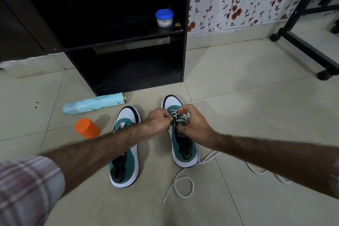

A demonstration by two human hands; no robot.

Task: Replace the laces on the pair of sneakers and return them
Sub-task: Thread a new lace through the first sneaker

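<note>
Two teal and white sneakers stand on the tiled floor, toes pointing away from me. The left sneaker (126, 145) lies partly under my left forearm, with a bit of white lace at its front eyelets. Both hands work at the front eyelets of the right sneaker (180, 145). My left hand (158, 124) pinches the white lace (174, 113) at the sneaker's left side. My right hand (192, 124) pinches the lace at the right side, fingers curled over the tongue. The lace's loose ends (183, 185) trail in loops on the floor behind the right sneaker.
A black open shelf unit (128, 42) stands ahead, with a blue-lidded clear tub (163, 18) on its middle shelf. A light blue spray can (95, 105) lies on its side and an orange-capped container (87, 128) lies left of the sneakers. A black wheeled frame (311, 46) stands at right.
</note>
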